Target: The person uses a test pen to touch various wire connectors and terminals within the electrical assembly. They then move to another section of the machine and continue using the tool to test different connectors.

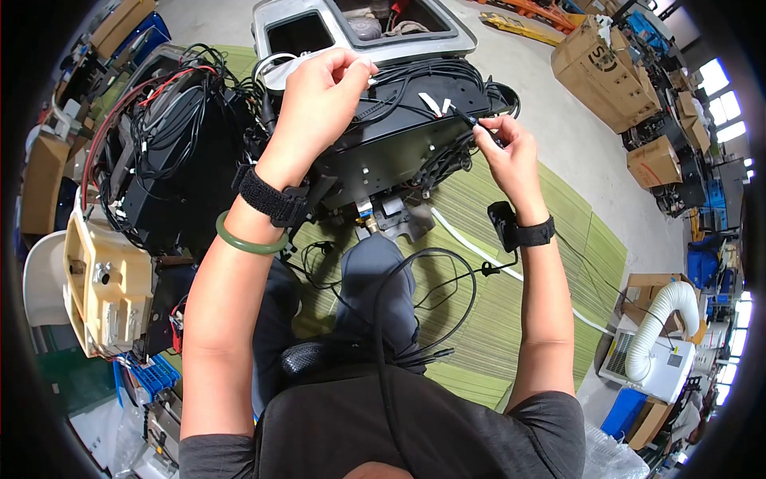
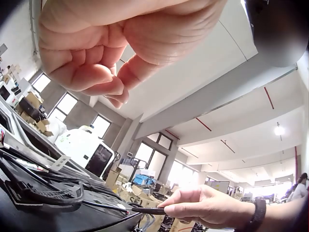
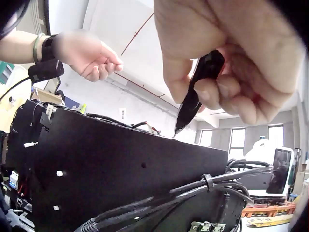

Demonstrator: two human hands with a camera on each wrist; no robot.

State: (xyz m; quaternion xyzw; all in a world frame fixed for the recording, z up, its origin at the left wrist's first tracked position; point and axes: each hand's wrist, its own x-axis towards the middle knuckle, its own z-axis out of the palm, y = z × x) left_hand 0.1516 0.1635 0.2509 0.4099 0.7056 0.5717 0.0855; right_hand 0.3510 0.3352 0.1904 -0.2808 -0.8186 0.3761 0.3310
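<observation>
My right hand (image 1: 511, 152) pinches a slim black tool shaped like tweezers (image 3: 193, 99), its tapered tip pointing down at the top edge of a black metal case (image 1: 383, 164). Close to that tip, white tags (image 1: 430, 104) lie among black cables (image 1: 435, 70) on top of the case. My left hand (image 1: 323, 92) is raised over the cables' left part, thumb and index fingertips together and the other fingers curled. In the left wrist view nothing shows between those fingertips. The left wrist view also has the black tool (image 2: 149, 210) held almost level beside the cables.
Behind the case stands a grey-framed housing (image 1: 359, 44) with openings. A second black unit covered in cables (image 1: 171, 152) is to the left, near a cream plastic housing (image 1: 108, 279). A black cable loop (image 1: 471, 295) hangs over my lap. Cardboard boxes (image 1: 602, 72) stand at right.
</observation>
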